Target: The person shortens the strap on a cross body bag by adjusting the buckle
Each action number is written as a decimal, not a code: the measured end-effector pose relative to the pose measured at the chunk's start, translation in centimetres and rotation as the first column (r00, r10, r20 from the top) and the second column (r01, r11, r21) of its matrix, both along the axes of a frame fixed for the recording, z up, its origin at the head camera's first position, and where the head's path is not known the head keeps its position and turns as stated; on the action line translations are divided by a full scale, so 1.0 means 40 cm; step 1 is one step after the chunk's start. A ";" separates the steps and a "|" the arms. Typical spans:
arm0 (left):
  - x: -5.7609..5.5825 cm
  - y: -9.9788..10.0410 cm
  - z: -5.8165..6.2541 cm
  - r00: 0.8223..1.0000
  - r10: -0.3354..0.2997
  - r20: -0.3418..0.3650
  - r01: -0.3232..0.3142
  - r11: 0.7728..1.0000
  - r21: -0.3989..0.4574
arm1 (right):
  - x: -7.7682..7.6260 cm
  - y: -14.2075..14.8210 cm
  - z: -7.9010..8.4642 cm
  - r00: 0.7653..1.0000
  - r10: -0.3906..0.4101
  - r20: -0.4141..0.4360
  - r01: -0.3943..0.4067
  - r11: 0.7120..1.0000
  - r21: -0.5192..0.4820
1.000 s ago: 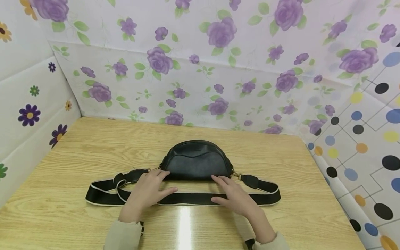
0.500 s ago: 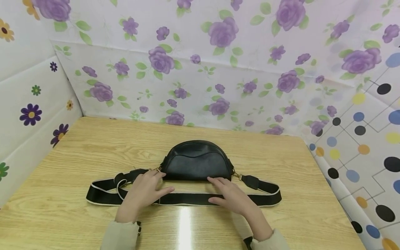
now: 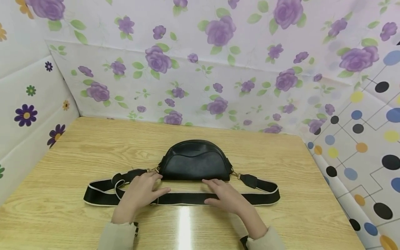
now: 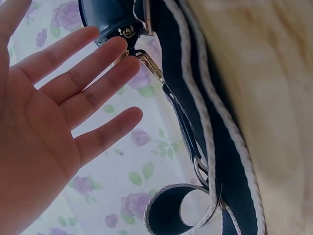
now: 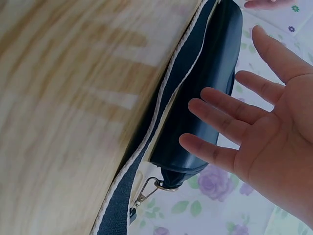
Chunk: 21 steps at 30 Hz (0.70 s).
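A black half-moon bag stands on the wooden table with its curved side up. Its black strap with white edging is clipped on at both ends and lies in front of the bag, looped at the left. My left hand hovers over the strap near the bag's lower left corner; in the left wrist view its fingers are spread and straight. Over the strap's right part is my right hand, fingertips near the bag's lower front edge. The right wrist view shows those fingers extended, holding nothing.
The wooden table carries the bag and strap. A white cloth with purple roses hangs behind it. Patterned cloths also stand at the left and right sides. Gold clasps join strap and bag.
Both hands have drifted slightly left and stay spread over the strap. The bag and strap keep their place on the table; the head view has shifted a little.
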State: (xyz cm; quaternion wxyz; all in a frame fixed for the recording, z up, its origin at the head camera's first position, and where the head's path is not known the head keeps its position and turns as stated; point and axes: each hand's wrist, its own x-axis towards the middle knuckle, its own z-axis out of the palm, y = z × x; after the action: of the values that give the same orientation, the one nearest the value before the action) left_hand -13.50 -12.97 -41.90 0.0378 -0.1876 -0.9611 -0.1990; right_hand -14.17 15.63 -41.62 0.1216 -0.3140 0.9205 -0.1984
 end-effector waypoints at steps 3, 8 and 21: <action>-0.001 -0.002 -0.004 1.000 -0.005 0.006 0.005 1.000 0.013 | 0.000 -0.004 -0.002 1.000 0.002 0.004 -0.002 1.000 0.012; -0.001 -0.006 -0.007 1.000 -0.008 0.008 0.007 1.000 0.028 | 0.001 -0.013 -0.003 1.000 -0.004 0.024 0.003 0.999 0.034; 0.006 -0.028 -0.008 0.992 -0.015 0.122 0.009 0.999 0.051 | -0.002 -0.036 -0.006 0.999 0.020 0.051 -0.025 0.994 0.107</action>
State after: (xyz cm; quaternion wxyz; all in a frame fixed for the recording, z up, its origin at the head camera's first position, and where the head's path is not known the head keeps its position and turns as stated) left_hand -13.26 -14.10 -42.21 -0.0175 -0.1800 -0.9552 -0.2344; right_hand -14.26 14.20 -41.86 0.1634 -0.3123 0.9229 -0.1550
